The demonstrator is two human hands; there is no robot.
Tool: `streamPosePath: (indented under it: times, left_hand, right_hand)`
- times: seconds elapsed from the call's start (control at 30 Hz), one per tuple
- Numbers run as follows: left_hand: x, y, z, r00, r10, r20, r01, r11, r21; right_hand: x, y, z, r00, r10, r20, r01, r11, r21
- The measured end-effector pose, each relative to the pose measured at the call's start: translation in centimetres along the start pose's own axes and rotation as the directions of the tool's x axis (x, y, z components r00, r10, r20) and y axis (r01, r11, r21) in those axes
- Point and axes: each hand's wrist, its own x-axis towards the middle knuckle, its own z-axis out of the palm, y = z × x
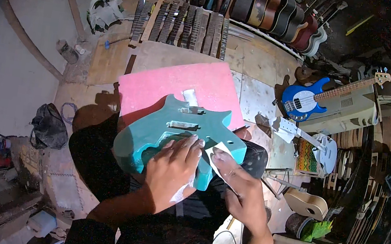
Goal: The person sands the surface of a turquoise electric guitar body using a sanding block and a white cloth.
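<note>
A teal electric guitar body (149, 133) lies face up across my lap, with pickup slots and a larger cut-out in its face. My left hand (172, 163) rests palm down on its near part, fingers stretched over the surface by the cut-out. White dust or paint marks that hand near the wrist. Between the fingers of my right hand (242, 182) is a folded piece of pale paper, probably sandpaper (216, 155), pressed against the body's near right edge. Part of the paper is hidden under those fingers.
A pink board (176, 80) lies beyond the body. Several guitar necks (178, 26) stand in a row behind it. To the right are a blue bass guitar (302, 99), a white guitar (322, 153) and an acoustic body (306, 203). A black bag (49, 127) sits left.
</note>
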Motion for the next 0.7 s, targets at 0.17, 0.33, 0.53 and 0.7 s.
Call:
streamPosePath:
  times: [0.17,0.33,0.53,0.7]
  left_hand:
    - [0.1,0.0,0.0,1.0,-0.015,-0.009,0.015,1.0,-0.005]
    - [0.4,-0.2,0.1,1.0,-0.024,-0.021,0.023,0.999,-0.023]
    - [0.4,-0.4,-0.2,0.999,-0.033,-0.039,0.033,0.999,0.008]
    - [1.1,0.0,-0.8,0.997,-0.073,-0.038,0.071,0.997,-0.041]
  right_hand:
    - [1.1,3.6,-1.3,0.982,-0.015,-0.187,-0.03,0.971,-0.236]
    - [-0.3,3.3,2.0,0.974,-0.19,-0.126,0.175,0.977,-0.12]
    - [1.1,4.4,2.2,0.938,-0.119,-0.326,0.048,0.975,-0.217]
    - [-0.2,4.4,4.0,0.948,-0.242,-0.208,0.239,0.97,-0.044]
